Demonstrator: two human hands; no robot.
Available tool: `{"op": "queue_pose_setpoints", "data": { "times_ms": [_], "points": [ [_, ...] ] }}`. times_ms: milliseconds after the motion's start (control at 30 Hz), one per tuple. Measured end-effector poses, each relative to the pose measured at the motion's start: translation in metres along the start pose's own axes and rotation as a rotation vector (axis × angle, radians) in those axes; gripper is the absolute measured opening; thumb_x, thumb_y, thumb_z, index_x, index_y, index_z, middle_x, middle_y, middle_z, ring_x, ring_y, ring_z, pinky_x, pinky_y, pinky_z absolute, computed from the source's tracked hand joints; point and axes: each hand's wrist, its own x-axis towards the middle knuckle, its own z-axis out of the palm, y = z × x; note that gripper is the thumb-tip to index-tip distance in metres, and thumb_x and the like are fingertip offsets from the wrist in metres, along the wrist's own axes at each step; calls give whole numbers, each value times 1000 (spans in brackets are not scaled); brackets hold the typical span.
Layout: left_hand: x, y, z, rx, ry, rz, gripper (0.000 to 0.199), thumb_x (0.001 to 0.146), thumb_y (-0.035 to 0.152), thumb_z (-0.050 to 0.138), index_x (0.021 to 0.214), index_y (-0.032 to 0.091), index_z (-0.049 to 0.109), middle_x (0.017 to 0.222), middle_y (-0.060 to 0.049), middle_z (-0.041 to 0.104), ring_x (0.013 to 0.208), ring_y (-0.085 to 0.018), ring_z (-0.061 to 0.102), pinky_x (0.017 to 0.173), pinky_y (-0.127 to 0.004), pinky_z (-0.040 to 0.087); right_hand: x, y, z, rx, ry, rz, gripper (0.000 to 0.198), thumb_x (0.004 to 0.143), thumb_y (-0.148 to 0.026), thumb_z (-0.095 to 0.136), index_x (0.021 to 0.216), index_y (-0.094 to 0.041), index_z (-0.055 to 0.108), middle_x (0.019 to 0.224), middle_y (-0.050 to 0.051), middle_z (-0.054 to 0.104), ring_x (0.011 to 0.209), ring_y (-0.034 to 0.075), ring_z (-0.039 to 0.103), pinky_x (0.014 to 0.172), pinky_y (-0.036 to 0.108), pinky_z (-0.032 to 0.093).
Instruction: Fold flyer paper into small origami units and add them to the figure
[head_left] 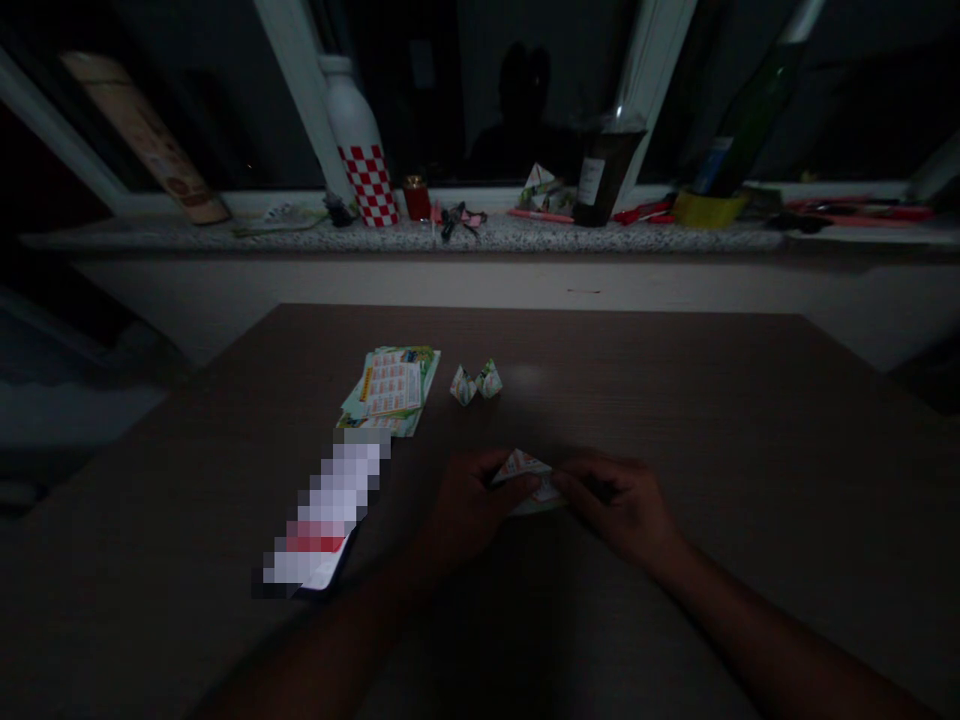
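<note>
A small folded piece of printed paper [523,464] is between my two hands, just above or on the dark table. My left hand [480,495] grips its left side, the thumb lying across the front. At its right edge, my right hand [619,495] pinches the paper between thumb and fingers. Beyond my hands stands a small folded paper shape [476,382] with two pointed parts. To the left lies a stack of printed paper sheets [390,385]. Nearer to me is a phone [330,510] with a lit, blurred-out screen.
The wooden table [675,380] ends at a wall under a granite window sill [292,240]. Along the sill stand a red-and-white checkered bottle [364,150], a dark plastic cup [604,175], a green bottle [757,120], a tall tan cylinder [142,135] and smaller items.
</note>
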Motion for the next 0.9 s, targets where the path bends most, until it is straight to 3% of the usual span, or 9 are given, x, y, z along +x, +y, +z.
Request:
{"op": "queue_pose_setpoints", "data": {
  "times_ms": [233, 567, 733, 900],
  "points": [
    [0, 1, -1, -105, -73, -38, 22, 74, 35, 68, 82, 14, 69, 75, -2, 67, 66, -16, 59, 59, -24, 43, -2, 1, -2, -48, -76, 49, 25, 88, -34, 52, 72, -19, 64, 62, 1, 61, 56, 14, 56, 51, 24, 41],
    [-1, 2, -2, -198, -91, -62, 22, 75, 33, 69, 84, 13, 69, 76, -2, 67, 67, -14, 60, 61, -24, 44, -3, -3, -1, -118, -117, -11, 41, 92, -36, 43, 55, -20, 43, 50, -4, 38, 45, 10, 40, 46, 23, 29],
    [0, 3, -1, -291, -64, -76, 22, 72, 30, 72, 84, 14, 67, 78, -2, 68, 69, -15, 62, 64, -25, 47, -5, 3, -1, 48, -132, 65, 52, 95, -44, 37, 50, -18, 47, 45, -3, 42, 40, 10, 41, 43, 23, 29],
    [0, 3, 0, -422, -37, -112, 32, 67, 23, 77, 95, 14, 64, 86, -2, 71, 77, -15, 66, 72, -26, 51, -7, 13, -5, 177, -20, 135, 56, 97, -45, 31, 56, -17, 58, 49, -1, 50, 45, 11, 47, 44, 23, 34]
  ]
}}
